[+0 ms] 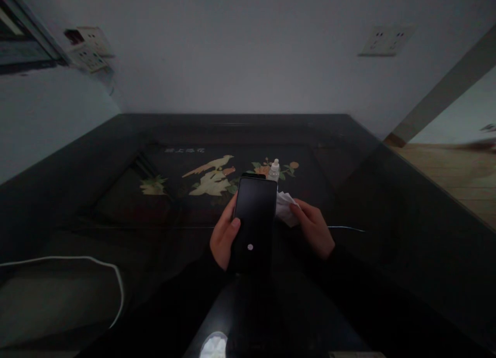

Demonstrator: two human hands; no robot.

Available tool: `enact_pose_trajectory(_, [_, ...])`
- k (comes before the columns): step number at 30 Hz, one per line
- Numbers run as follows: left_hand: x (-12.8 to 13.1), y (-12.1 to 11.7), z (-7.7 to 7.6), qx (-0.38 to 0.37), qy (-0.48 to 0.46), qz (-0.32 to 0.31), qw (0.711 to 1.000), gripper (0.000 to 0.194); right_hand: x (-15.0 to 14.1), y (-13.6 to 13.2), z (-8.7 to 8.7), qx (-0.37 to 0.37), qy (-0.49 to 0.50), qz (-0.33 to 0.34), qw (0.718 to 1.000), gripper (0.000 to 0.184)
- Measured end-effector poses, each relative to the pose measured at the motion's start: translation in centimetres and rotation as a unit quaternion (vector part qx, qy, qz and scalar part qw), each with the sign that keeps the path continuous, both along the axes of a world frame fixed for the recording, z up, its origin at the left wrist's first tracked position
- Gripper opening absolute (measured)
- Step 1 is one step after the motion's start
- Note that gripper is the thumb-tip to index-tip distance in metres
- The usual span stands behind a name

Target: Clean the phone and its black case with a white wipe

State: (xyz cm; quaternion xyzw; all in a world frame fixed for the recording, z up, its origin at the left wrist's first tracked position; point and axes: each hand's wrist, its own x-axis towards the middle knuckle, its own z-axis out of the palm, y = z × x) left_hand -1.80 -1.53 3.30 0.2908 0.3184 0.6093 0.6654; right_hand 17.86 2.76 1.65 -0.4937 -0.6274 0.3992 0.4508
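A black smartphone [256, 208] is held upright in my left hand [225, 236], whose thumb lies along its left edge. Its screen is dark apart from a small round light mark near the bottom. On the phone's right side, my right hand [314, 228] pinches a crumpled white tissue [285, 208] between thumb and fingers. The tissue reaches the phone's right edge; whether it touches cannot be made out. Behind the phone's top right corner stands a small bottle [274, 169] with a white cap, its lower part hidden by the phone.
The dark glossy table [127, 208] bears a bird and flower picture [211, 182]. A white cable [93, 258] curves at the lower left. Wall sockets [386, 40] are on the wall behind, with more sockets [91, 57] at the left corner. Wooden floor [457, 172] shows at right.
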Motion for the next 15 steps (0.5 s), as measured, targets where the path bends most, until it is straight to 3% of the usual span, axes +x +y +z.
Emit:
enact_pose_trajectory(4, [0.6,-0.4,0.0,0.069,0.078,0.056,0.993,0.045,-0.1,0.1,-0.4,0.008,-0.010,0.013,1.000,0.034])
enact_pose_trajectory(10, [0.9,0.2,-0.5,-0.021,0.020,-0.010,1.000,0.075,0.1,-0.1,-0.4,0.045,-0.026,-0.017,0.999,0.032])
enact_pose_trajectory(12, [0.9,0.5,-0.4,-0.057,0.009,-0.005,0.998,0.084,0.2,-0.7,0.0,0.063,-0.024,-0.044,0.997,0.032])
enact_pose_trajectory(15, [0.9,0.8,-0.1,-0.087,0.005,-0.002,0.996,0.086,0.4,-1.6,0.7,0.149,-0.051,-0.030,0.987,0.031])
